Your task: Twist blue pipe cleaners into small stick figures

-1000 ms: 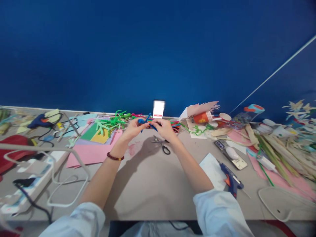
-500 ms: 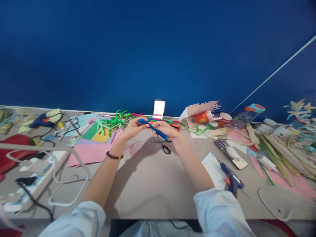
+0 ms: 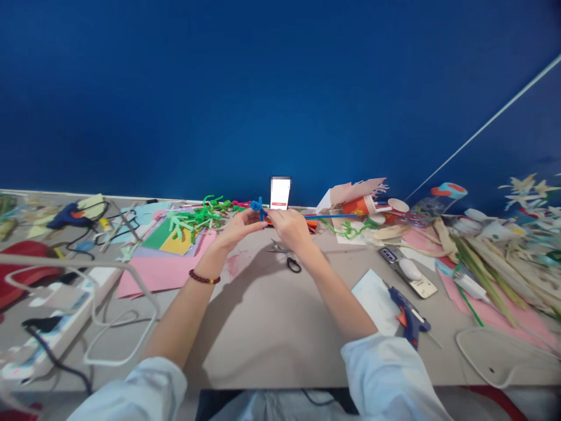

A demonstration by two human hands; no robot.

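Observation:
Both my hands meet over the far middle of the table, pinching a blue pipe cleaner (image 3: 258, 206). My left hand (image 3: 239, 227), with a dark red bead bracelet on the wrist, grips the coiled blue end with closed fingers. My right hand (image 3: 289, 227) is closed on the same piece, and a long blue stem (image 3: 333, 216) runs out to the right from it. Black-handled scissors (image 3: 290, 261) lie on the table just under my right hand. A heap of green pipe cleaners (image 3: 199, 217) sits to the left of my hands.
Pink and coloured paper sheets (image 3: 163, 270) lie left of centre. A blue glue gun (image 3: 407, 313) lies right, another (image 3: 70, 215) far left. A power strip with white cables (image 3: 52, 327) fills the near left. A phone (image 3: 280, 193) stands against the blue wall, orange paper cups (image 3: 362, 206) beside it.
The long end of the blue pipe cleaner has swung from pointing down across my right hand to sticking out level to the right. Both hands stayed together at the same spot.

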